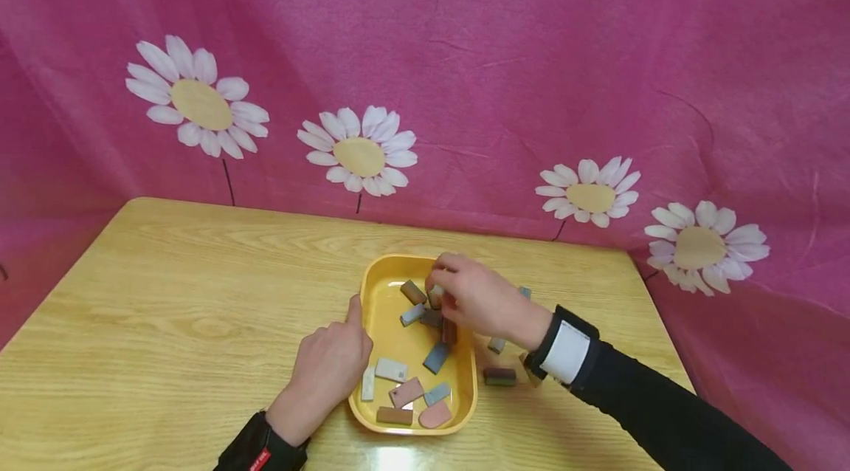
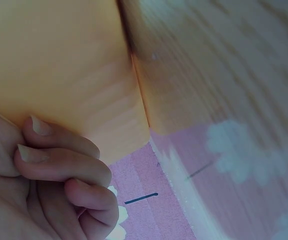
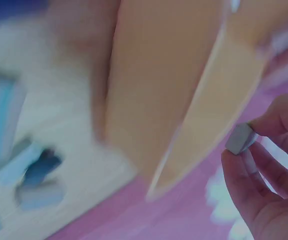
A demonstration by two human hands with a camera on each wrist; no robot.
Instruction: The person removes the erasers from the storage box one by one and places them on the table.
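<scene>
A yellow plastic tray (image 1: 468, 390) holds several small blocks, among them a pink block (image 1: 406, 392), a white block (image 1: 391, 369) and a blue-grey block (image 1: 436, 357). My left hand (image 1: 330, 362) grips the tray's left rim, one finger pointing forward along it. In the left wrist view its other fingers (image 2: 66, 162) curl beside the tray's outer wall. Over the tray's far right part is my right hand (image 1: 483, 297). Its thumb and fingertips pinch a small grey block (image 3: 241, 138), seen above the rim in the right wrist view.
Right of the tray, a dark striped block (image 1: 499, 376) and a grey block (image 1: 496, 344) lie on the wooden table (image 1: 199, 294), with others partly behind my right wrist. A pink cloth with white daisies (image 1: 465, 87) hangs along the table's far edge.
</scene>
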